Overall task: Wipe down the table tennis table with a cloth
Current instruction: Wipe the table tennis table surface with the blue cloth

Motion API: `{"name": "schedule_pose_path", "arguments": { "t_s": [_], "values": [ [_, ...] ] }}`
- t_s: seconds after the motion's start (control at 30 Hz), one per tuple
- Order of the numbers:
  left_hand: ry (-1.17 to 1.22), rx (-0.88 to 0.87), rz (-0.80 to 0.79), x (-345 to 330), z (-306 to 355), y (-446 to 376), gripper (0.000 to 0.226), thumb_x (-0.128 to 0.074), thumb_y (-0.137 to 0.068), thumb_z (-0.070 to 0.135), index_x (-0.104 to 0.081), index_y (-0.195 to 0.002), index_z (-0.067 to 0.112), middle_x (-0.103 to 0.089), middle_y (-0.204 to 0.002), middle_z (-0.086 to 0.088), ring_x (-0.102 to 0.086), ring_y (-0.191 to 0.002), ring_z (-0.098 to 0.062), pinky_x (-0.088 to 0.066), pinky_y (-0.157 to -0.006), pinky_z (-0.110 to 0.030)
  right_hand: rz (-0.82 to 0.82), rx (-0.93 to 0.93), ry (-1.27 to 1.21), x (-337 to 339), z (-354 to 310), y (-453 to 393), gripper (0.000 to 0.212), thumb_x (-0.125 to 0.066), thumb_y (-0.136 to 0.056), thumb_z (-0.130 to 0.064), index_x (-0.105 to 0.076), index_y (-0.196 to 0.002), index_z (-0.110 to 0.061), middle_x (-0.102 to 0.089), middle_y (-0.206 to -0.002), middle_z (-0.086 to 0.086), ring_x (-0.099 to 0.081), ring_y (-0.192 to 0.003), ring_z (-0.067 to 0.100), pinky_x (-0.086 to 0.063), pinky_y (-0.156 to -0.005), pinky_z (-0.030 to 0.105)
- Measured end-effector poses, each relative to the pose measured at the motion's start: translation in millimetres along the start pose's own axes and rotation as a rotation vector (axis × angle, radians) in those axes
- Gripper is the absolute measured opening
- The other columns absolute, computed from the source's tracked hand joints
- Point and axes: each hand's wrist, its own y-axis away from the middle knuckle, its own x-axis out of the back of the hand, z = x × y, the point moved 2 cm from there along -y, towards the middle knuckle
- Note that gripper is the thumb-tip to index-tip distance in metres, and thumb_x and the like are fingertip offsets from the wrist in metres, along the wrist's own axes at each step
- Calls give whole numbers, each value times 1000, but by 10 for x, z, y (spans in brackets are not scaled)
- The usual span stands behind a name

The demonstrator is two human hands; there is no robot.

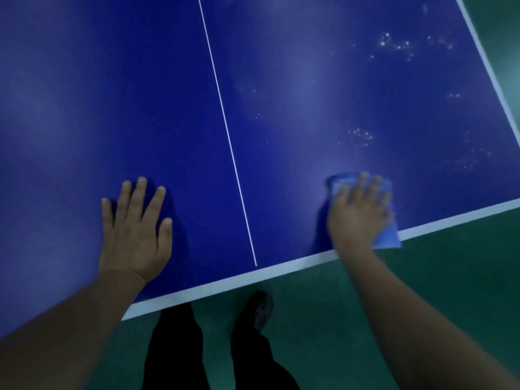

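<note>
Sports hall: table tennis table (281,94), green floor (422,277).

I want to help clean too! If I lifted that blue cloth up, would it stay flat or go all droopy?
Probably droopy: the blue cloth looks thin and already hangs over the table edge. It likely slides easily under the right hand pressing it flat.

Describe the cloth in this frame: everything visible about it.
The cloth is light blue, soft-looking and seemingly folded flat. It lies on the blue table near its near edge, right of the white centre line. The right hand presses on it with fingers spread, covering most of it. One part shows beyond the fingertips, and a corner pokes out over the white edge stripe, past the table's edge. The image is blurred, so texture is unclear.
</note>
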Motion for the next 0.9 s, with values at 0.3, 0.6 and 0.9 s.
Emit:
{"name": "schedule_pose_path", "arguments": {
  "t_s": [0.3,0.6,0.9],
  "values": [
    [17,3,24,10,21,-4,63,-21,-98,40,-35,-152,11,-22,-162,-14,-10,-151,-31,2,-120,-51,-65,944,86,-161,-286,231,59,-31,-98,-52,-39,-151,-29,-31,-161,2,-27,-148,35,-25,-113,62],
    [-2,-5,16,-4,21,5,62,-21,-99,41,-31,-154,13,-21,-163,-12,-9,-152,-29,-9,-119,-61,-100,937,116,-197,-808,211,59,-22,-101,-55,-28,-155,-32,-20,-165,-2,-13,-152,30,-14,-119,59],
    [86,24,60,66,39,-61,57,-29,-98,38,-49,-143,10,-38,-155,-12,-27,-146,-31,-14,-120,-55,-182,1436,157,-268,-1646,-122,55,-25,-104,-53,-29,-155,-34,-16,-165,-7,-4,-154,23,-8,-121,57]
  ]
}}
